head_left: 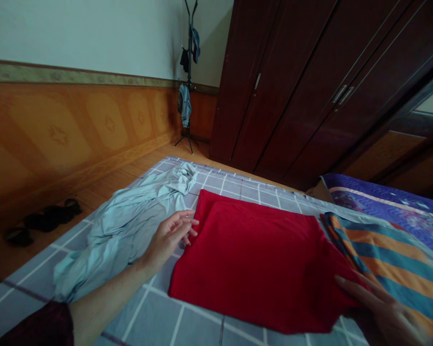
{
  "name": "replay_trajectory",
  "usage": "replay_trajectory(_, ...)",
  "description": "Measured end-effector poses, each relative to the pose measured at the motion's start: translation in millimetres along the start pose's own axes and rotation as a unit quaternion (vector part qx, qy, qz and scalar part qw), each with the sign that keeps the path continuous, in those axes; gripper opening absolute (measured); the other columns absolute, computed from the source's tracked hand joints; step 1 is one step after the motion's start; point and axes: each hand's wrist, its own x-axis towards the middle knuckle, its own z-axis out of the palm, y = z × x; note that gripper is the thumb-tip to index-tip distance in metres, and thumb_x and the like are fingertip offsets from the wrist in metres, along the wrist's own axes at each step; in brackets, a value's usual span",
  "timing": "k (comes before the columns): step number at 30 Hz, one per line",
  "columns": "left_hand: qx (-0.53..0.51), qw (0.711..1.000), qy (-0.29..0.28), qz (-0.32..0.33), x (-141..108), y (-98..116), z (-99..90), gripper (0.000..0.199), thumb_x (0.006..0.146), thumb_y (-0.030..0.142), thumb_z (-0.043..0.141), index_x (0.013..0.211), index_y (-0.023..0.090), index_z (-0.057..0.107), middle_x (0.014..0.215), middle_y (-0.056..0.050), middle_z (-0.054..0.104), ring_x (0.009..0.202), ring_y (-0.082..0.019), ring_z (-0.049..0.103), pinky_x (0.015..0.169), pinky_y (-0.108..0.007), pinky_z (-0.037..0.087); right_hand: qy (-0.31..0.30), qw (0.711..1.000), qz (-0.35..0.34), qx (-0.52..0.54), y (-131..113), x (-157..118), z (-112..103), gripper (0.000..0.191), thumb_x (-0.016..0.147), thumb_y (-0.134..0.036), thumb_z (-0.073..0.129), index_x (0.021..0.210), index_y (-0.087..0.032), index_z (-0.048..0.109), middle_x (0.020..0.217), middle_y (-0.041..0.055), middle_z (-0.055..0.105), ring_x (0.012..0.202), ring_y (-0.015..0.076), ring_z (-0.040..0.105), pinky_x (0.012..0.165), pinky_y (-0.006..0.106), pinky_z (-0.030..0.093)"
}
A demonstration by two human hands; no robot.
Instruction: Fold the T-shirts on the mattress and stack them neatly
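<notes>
A red shirt [252, 259], folded to a near-rectangle, lies flat on the bed in front of me. By its upper left edge is my left hand [175, 229], fingers apart and slightly curled, holding nothing. My right hand [389, 310] is at the shirt's right end, where a sleeve-like part sticks out. One digit rests on top of the red cloth and the others are partly hidden and blurred; the cloth appears gripped there. Left of the shirt lies a crumpled pale blue-green cloth [130, 216]. An orange-and-teal striped garment [393, 254] lies to the right.
The bed has a grey checked sheet [198, 319]. Beyond it stand a dark red wardrobe [288, 86] and a black coat rack [189, 67] with clothes and a cap. Dark footwear [50, 218] is on the floor at left. Purple patterned bedding [382, 197] is at right.
</notes>
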Motion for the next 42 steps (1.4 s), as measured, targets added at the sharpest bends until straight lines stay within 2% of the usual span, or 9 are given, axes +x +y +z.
replay_trajectory(2, -0.054, 0.998, -0.020, -0.036, 0.5, 1.7, 0.2, 0.045, 0.083, 0.039, 0.061, 0.118, 0.014, 0.050, 0.102, -0.010, 0.066, 0.076, -0.015, 0.064, 0.059, -0.023, 0.047, -0.027, 0.993, 0.070, 0.095, -41.2, 10.0, 24.7, 0.037, 0.065, -0.039, 0.072, 0.094, -0.016, 0.067, 0.064, 0.0024, 0.063, 0.046, 0.0131, 0.051, 0.039, 0.024, 0.041)
replay_trajectory(7, -0.139, 0.982, -0.070, -0.109, 2.5, -0.8, -2.0, 0.054, 0.080, 0.041, 0.065, 0.123, 0.014, 0.045, 0.102, -0.012, 0.066, 0.086, -0.020, 0.065, 0.071, -0.029, 0.050, -0.221, 0.974, -0.001, 0.051, -117.8, 15.1, 117.6, 0.033, 0.070, -0.025, 0.058, 0.099, -0.012, 0.063, 0.060, -0.0023, 0.060, 0.049, 0.0108, 0.049, 0.046, 0.021, 0.037)
replay_trajectory(11, -0.132, 0.981, -0.074, -0.121, 2.9, -3.5, -4.1, 0.058, 0.078, 0.044, 0.067, 0.124, 0.016, 0.045, 0.095, -0.007, 0.065, 0.084, -0.018, 0.063, 0.071, -0.027, 0.048, -0.279, 0.929, -0.156, -0.188, -125.1, -13.5, 189.7, 0.033, 0.067, -0.009, 0.049, 0.095, -0.017, 0.065, 0.080, 0.0035, 0.070, 0.071, 0.0173, 0.063, 0.061, 0.024, 0.041)
replay_trajectory(14, -0.096, 0.986, -0.063, -0.119, 3.0, -5.9, -5.8, 0.053, 0.079, 0.043, 0.066, 0.122, 0.018, 0.048, 0.083, -0.001, 0.062, 0.077, -0.013, 0.059, 0.066, -0.022, 0.043, -0.288, 0.877, -0.226, -0.312, -121.5, -36.2, 213.0, 0.039, 0.068, -0.008, 0.047, 0.103, -0.016, 0.062, 0.088, 0.0080, 0.071, 0.076, 0.0224, 0.065, 0.061, 0.028, 0.040)
replay_trajectory(24, -0.020, 0.992, -0.119, -0.040, 6.0, -16.3, -6.4, 0.059, 0.077, 0.035, 0.067, 0.128, 0.017, 0.046, 0.107, -0.008, 0.061, 0.102, -0.022, 0.057, 0.092, -0.034, 0.039, -0.379, 0.824, -0.277, -0.318, -120.8, -50.0, 189.8, 0.027, 0.070, -0.015, 0.054, 0.096, -0.019, 0.063, 0.087, 0.0039, 0.069, 0.072, 0.0193, 0.064, 0.057, 0.026, 0.037)
replay_trajectory(27, 0.001, 0.992, -0.124, -0.026, 5.5, -17.8, -2.3, 0.058, 0.072, 0.026, 0.070, 0.125, 0.016, 0.048, 0.112, -0.009, 0.060, 0.108, -0.022, 0.054, 0.096, -0.035, 0.037, -0.387, 0.851, -0.253, -0.249, -129.4, -28.1, 181.6, 0.016, 0.079, -0.030, 0.059, 0.091, -0.023, 0.066, 0.081, 0.0004, 0.070, 0.070, 0.0163, 0.063, 0.059, 0.024, 0.038)
replay_trajectory(31, -0.002, 0.993, -0.119, -0.022, 4.9, -15.2, -0.8, 0.052, 0.070, 0.022, 0.068, 0.120, 0.017, 0.052, 0.113, -0.009, 0.060, 0.108, -0.022, 0.054, 0.096, -0.035, 0.037, -0.297, 0.882, -0.240, -0.278, -140.1, -9.1, 172.7, 0.026, 0.081, -0.037, 0.060, 0.101, -0.022, 0.067, 0.089, 0.0038, 0.070, 0.082, 0.0202, 0.065, 0.070, 0.028, 0.043)
replay_trajectory(37, 0.074, 0.990, -0.118, -0.019, 4.5, -9.3, -6.1, 0.047, 0.075, 0.023, 0.059, 0.120, 0.014, 0.054, 0.111, -0.009, 0.061, 0.109, -0.023, 0.053, 0.093, -0.034, 0.036, -0.343, 0.795, -0.341, -0.367, -101.2, -49.5, 167.2, 0.034, 0.063, -0.023, 0.077, 0.094, -0.021, 0.065, 0.101, 0.0067, 0.065, 0.090, 0.0271, 0.061, 0.069, 0.033, 0.046)
replay_trajectory(42, 0.088, 0.982, -0.162, -0.030, 2.6, -8.8, -6.8, 0.057, 0.072, 0.019, 0.060, 0.127, 0.015, 0.047, 0.103, -0.007, 0.062, 0.089, -0.018, 0.058, 0.075, -0.027, 0.040, -0.276, 0.796, -0.412, -0.348, -68.7, -57.1, 156.2, 0.020, 0.070, -0.006, 0.063, 0.081, -0.023, 0.060, 0.082, 0.0009, 0.060, 0.071, 0.0186, 0.056, 0.058, 0.028, 0.040)
